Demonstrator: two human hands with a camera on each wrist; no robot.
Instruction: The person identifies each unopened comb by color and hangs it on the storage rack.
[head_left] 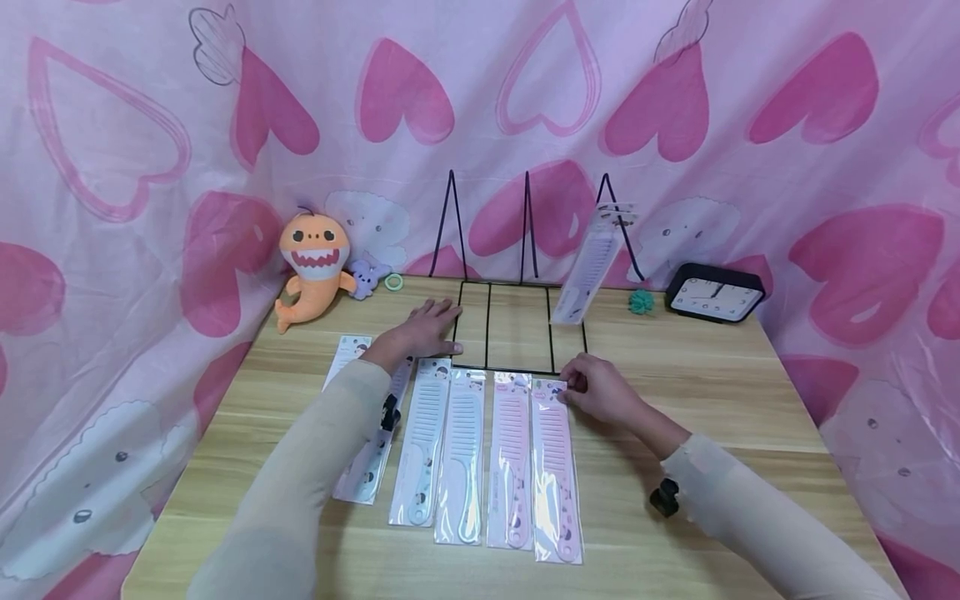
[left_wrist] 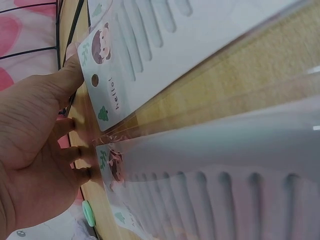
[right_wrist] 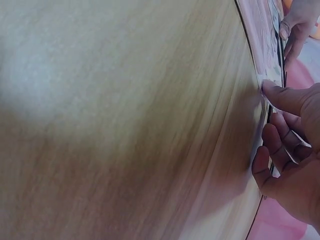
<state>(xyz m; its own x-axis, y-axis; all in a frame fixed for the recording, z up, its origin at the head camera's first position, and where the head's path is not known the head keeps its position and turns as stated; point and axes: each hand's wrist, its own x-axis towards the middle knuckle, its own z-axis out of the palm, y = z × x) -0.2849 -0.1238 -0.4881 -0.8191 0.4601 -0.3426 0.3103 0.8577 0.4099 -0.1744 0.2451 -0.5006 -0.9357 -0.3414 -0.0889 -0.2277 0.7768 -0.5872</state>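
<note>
A black wire rack (head_left: 517,285) stands at the back middle of the wooden table (head_left: 720,375), with one packaged comb (head_left: 592,267) leaning in its right slot. Several packaged combs lie side by side in front of it. My left hand (head_left: 420,329) lies flat with straight fingers at the rack's front left corner, next to a white comb pack (left_wrist: 130,60) and above another pack (left_wrist: 225,175). My right hand (head_left: 592,387) pinches the top corner of the rightmost pink comb pack (head_left: 555,467); its thumb (right_wrist: 272,92) presses the pack's edge and the fingers curl below.
An orange plush shark (head_left: 311,267), a small purple toy (head_left: 366,279) and a green ring (head_left: 393,282) sit at the back left. A teal ball (head_left: 641,302) and a black clock (head_left: 714,293) sit at the back right. A pink heart curtain (head_left: 112,167) encloses the table.
</note>
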